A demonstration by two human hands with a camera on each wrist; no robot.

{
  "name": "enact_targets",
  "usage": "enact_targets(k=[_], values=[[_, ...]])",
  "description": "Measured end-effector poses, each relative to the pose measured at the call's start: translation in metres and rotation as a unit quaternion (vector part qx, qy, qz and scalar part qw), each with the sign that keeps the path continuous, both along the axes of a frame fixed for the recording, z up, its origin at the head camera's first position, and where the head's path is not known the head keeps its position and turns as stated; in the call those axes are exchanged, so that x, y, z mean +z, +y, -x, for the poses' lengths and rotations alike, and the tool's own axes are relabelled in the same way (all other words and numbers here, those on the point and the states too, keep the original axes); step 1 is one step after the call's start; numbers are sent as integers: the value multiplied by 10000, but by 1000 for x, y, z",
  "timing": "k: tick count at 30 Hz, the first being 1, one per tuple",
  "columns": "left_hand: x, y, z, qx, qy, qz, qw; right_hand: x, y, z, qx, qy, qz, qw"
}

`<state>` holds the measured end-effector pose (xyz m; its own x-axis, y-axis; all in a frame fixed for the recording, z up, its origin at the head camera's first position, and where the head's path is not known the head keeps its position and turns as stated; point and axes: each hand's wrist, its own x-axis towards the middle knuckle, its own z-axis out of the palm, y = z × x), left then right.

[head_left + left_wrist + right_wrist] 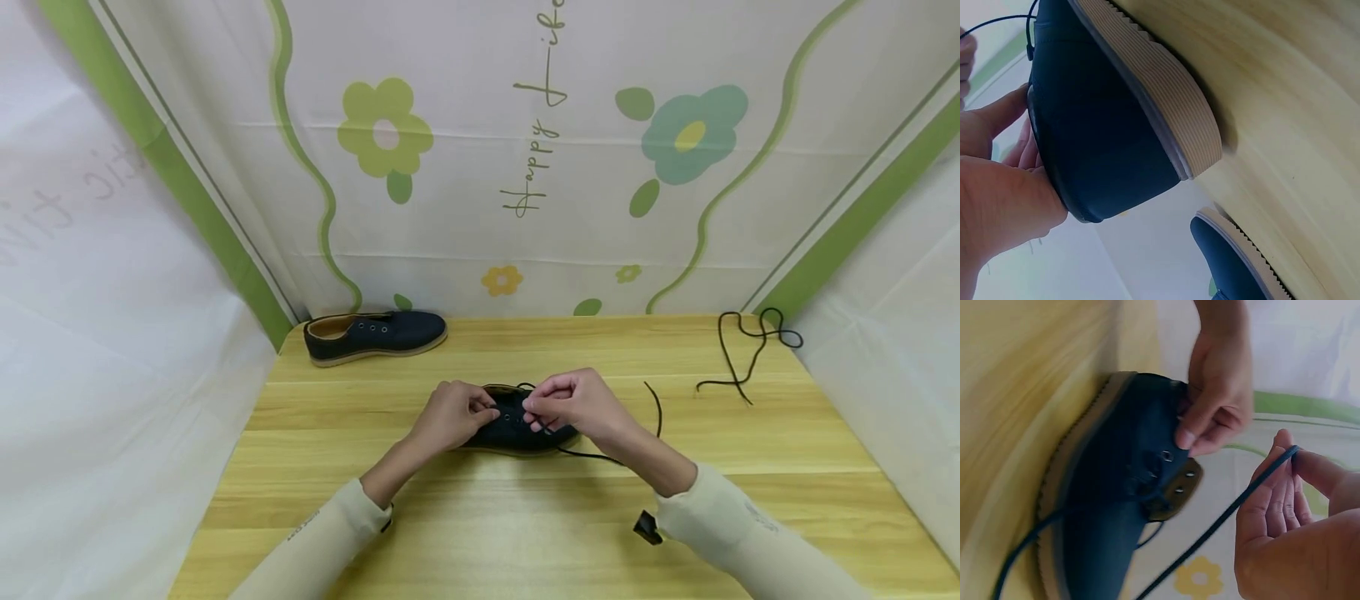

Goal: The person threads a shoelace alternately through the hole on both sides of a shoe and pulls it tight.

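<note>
A dark navy shoe [495,435] with a tan sole stands on the table in front of me, toe to the right. At its opening, my left hand [452,417] pinches the edge of the eyelet flap between thumb and fingers. My right hand [576,407] is raised just over the shoe's front. In the right wrist view its thumb and fingertips pinch a dark shoelace [1229,515], which runs taut downward. Another stretch of lace [1035,531] crosses the shoe's side from the front eyelets. Eyelets nearer the left hand's fingers, such as one eyelet [1167,455], show no lace.
Another navy shoe [412,335], its eyelets unlaced, stands at the table's back left. A loose dark shoelace [738,382] lies looped at the back right. Printed white cloth [450,225] walls the wooden table [337,408] at the back and sides.
</note>
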<state>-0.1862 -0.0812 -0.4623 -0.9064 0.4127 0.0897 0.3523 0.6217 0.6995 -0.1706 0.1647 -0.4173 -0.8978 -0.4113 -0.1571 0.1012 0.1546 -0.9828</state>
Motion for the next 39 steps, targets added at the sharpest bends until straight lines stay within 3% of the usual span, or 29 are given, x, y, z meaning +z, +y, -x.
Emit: enact_targets(k=[11, 28, 33, 39], values=[[-3, 0, -2, 29, 25, -18, 10000, -31, -18, 5, 100, -219, -770, 9967], [-5, -2, -2, -25, 174, -36, 9998, -45, -31, 8, -293, -60, -1755, 9840], [-6, -1, -2, -5, 130, -56, 9999, -46, -35, 7, -380, 581, -2066, 9760], [-5, -3, -2, -10, 71, -217, 9997, -46, -40, 6, -415, 1757, -2477, 9519]])
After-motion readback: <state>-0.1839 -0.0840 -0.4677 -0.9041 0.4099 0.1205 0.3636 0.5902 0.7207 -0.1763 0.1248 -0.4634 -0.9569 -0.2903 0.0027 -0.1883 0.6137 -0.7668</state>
